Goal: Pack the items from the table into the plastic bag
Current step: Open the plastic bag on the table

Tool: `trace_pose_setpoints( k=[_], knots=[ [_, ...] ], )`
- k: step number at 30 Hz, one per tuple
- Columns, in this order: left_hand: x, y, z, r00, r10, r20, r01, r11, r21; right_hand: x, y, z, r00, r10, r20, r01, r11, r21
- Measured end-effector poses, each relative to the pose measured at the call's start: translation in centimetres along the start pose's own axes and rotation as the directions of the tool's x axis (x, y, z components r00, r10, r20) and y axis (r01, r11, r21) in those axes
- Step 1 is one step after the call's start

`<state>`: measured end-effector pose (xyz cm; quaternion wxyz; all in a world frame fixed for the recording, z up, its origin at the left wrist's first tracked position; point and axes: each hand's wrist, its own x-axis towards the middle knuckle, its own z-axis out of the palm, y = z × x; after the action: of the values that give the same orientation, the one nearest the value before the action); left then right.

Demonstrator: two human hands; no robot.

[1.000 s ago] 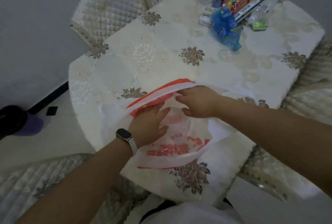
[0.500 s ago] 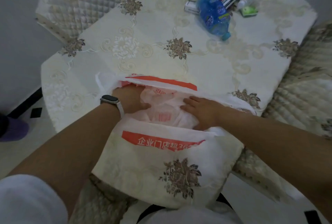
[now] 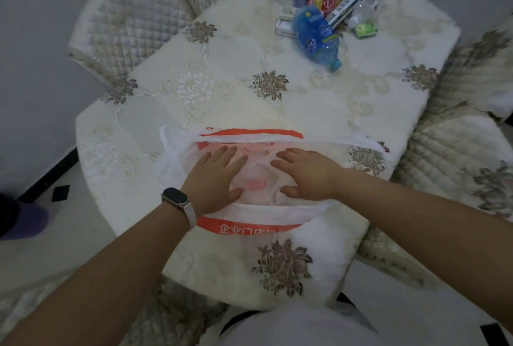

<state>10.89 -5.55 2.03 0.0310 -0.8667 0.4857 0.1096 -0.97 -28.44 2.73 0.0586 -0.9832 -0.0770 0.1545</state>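
The left hand (image 3: 215, 179) and right hand (image 3: 305, 172) press flat, fingers straight, inside the plastic bag (image 3: 249, 227) at the near edge of the table (image 3: 347, 112), and the thin bag may flop shut once they reach for the pile of things (image 3: 319, 26) at the far corner.

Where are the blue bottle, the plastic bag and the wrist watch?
blue bottle (image 3: 316, 37): head view, on its label.
plastic bag (image 3: 249, 228): head view, on its near orange band.
wrist watch (image 3: 175, 197): head view, on its dark screen.
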Motion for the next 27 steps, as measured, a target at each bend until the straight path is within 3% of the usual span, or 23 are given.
trace_pose_setpoints(
  k=[6,13,21,27],
  knots=[
    [-3.5,2.2,-1.5,0.986,0.071,-0.151,-0.077,0.996,-0.035,-4.9,-3.0,-1.4,0.978,0.062,-0.201,-0.064,0.998,-0.005],
    [-4.8,8.1,-3.4,0.924,0.206,-0.321,-0.23,0.973,-0.037,-12.9,-4.2,-2.2,0.873,0.276,-0.403,-0.304,0.953,-0.007],
    [-4.8,17.9,-7.0,0.852,0.282,-0.442,-0.316,0.949,-0.005,-23.1,-1.2,-3.0,0.752,0.423,-0.505,-0.455,0.888,0.067],
    [-3.4,29.8,-9.2,0.81,0.331,-0.485,-0.343,0.937,0.067,-34.7,2.9,-1.3,0.673,0.475,-0.567,-0.505,0.855,0.117]
  ],
)
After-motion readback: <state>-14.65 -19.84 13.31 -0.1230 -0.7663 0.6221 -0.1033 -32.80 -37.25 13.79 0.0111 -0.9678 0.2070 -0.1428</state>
